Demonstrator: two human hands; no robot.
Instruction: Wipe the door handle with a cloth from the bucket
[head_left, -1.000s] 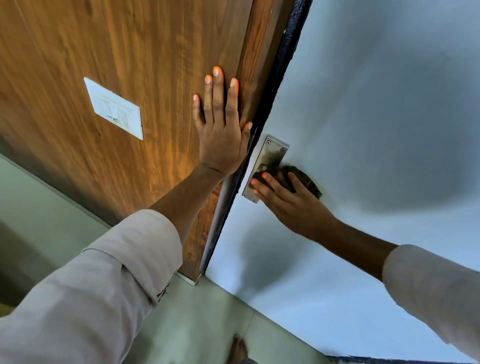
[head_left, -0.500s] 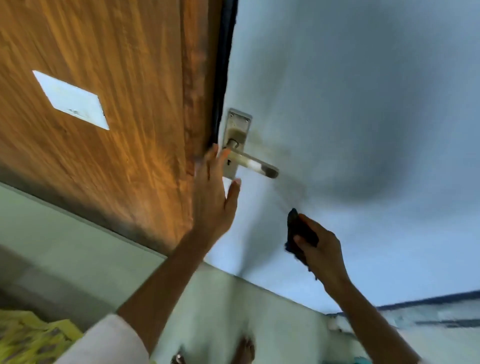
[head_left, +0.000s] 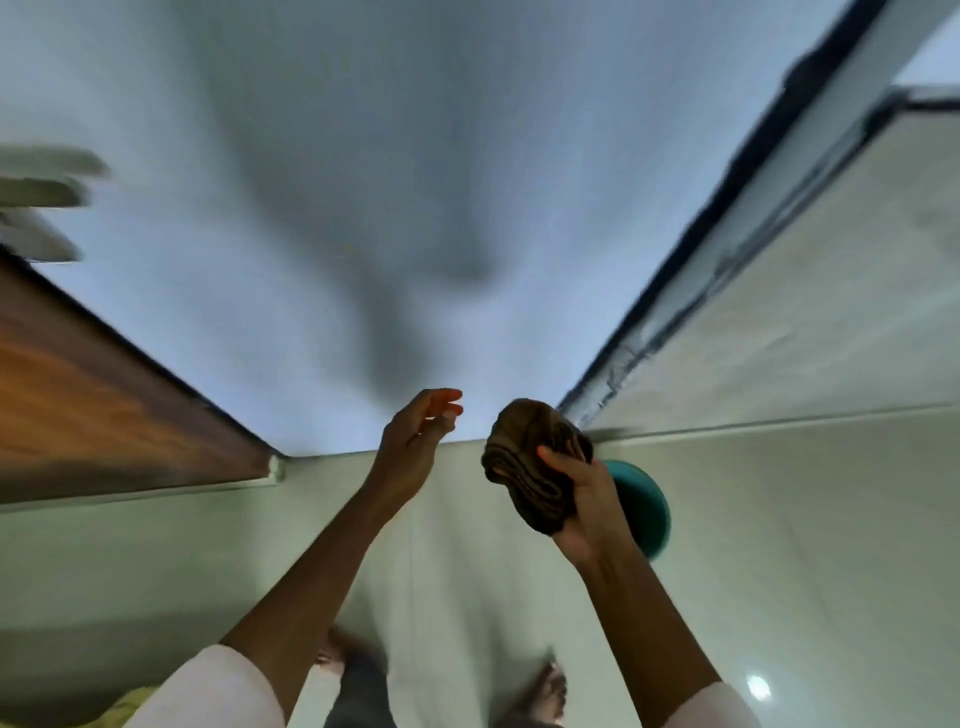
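My right hand (head_left: 589, 501) grips a bunched dark brown cloth (head_left: 535, 462), held up in front of the bottom of the pale grey-blue door (head_left: 363, 208). Just behind that hand a teal bucket (head_left: 647, 506) stands on the floor, partly hidden by my wrist. My left hand (head_left: 415, 441) hovers to the left of the cloth, fingers loosely curled and apart, holding nothing. The door handle shows only as a blurred pale streak (head_left: 41, 192) at the far left edge.
A brown wooden panel (head_left: 104, 405) runs along the left. A dark frame strip (head_left: 701, 249) and a pale wall (head_left: 831, 312) bound the door on the right. Pale floor tiles (head_left: 208, 561) lie below, with my bare feet (head_left: 545, 686) at the bottom.
My view has swung right and down, so the handle slid to the left edge and the bucket appeared. Both hands left the door and handle; the right hand carried the cloth lower.
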